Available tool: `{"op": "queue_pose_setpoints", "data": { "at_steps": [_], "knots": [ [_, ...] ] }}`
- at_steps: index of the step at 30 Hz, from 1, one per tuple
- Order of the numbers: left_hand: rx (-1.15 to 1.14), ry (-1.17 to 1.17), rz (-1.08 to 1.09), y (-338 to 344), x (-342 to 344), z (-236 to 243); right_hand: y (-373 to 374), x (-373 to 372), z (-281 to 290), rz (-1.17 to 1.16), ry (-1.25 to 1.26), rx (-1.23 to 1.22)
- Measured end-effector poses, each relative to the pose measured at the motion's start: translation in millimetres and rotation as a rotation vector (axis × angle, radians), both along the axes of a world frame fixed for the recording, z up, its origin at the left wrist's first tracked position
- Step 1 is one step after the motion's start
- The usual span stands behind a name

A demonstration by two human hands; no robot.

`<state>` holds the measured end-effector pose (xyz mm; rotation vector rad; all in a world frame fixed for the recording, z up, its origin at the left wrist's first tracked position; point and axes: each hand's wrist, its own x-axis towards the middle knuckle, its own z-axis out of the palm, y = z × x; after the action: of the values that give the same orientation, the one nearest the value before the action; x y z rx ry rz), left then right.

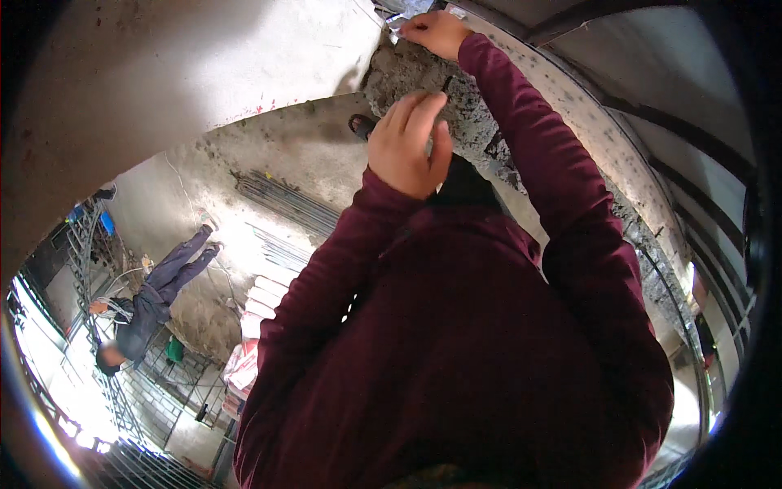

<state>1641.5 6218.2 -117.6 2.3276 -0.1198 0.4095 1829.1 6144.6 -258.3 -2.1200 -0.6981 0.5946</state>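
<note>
My right hand [440, 34] reaches to the top of the view, fingers bent and pinched together at a crumpled, pale, see-through plastic piece [397, 24]. Part of that plastic passes out of the frame, and its exact kind is unclear. Below it, my left hand [405, 147] is raised in front of my body with its fingers curved and the thumb held apart. I see nothing in the left hand. Between the hands lies a rough strip of grey rubble or mortar [415, 77]. Both arms wear dark maroon sleeves.
A big pale slab [204, 65] fills the upper left. Bundled metal rods [285, 200] lie on the floor, near stacked pale bags [262, 301]. Another person [155, 297] in dark clothes is at the left, holding pale cord or cable. Dark curved bars [676, 126] line the right side.
</note>
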Motion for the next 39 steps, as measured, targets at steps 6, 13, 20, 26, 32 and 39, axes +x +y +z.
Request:
{"op": "queue_pose_setpoints", "data": {
  "at_steps": [6,13,20,26,32,39],
  "knots": [
    [0.034,0.12,0.07,12,7,-41,-27,-15,16,0.034,-0.067,-0.144],
    [-0.016,0.097,0.155,19,19,-57,-39,-24,39,0.009,-0.112,-0.194],
    [-0.095,0.195,0.225,14,41,-51,-32,-35,54,0.009,-0.104,-0.172],
    [0.099,0.076,0.14,26,56,-65,-31,-39,66,0.109,-0.001,0.045],
    [0.159,0.117,0.126,43,52,-86,-25,-24,56,0.002,-0.028,0.034],
    [0.167,-0.022,0.109,47,45,-88,32,-1,28,-0.228,-0.078,0.018]
  ]
}}
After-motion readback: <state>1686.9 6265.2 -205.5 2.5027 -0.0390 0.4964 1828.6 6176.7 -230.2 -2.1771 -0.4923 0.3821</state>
